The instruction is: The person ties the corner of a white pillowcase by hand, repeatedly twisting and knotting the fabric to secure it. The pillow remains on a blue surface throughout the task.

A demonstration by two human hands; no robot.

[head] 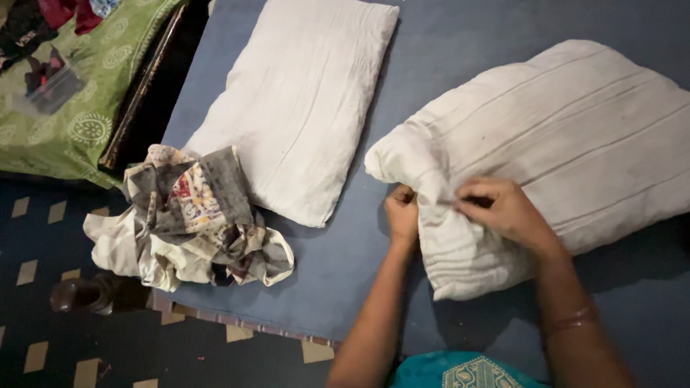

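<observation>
pillow (575, 136) edge pinched in both hands (460, 208), bare blue mattress (345, 273) alongside

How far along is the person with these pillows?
Already done, apparently: one white pillow lies bare on the blue mattress, with a crumpled patterned cloth heaped beside it. In hand: the left hand and right hand pinch the fabric at the near edge of the second pillow. Whether its cover is going on or off cannot be told.
</observation>
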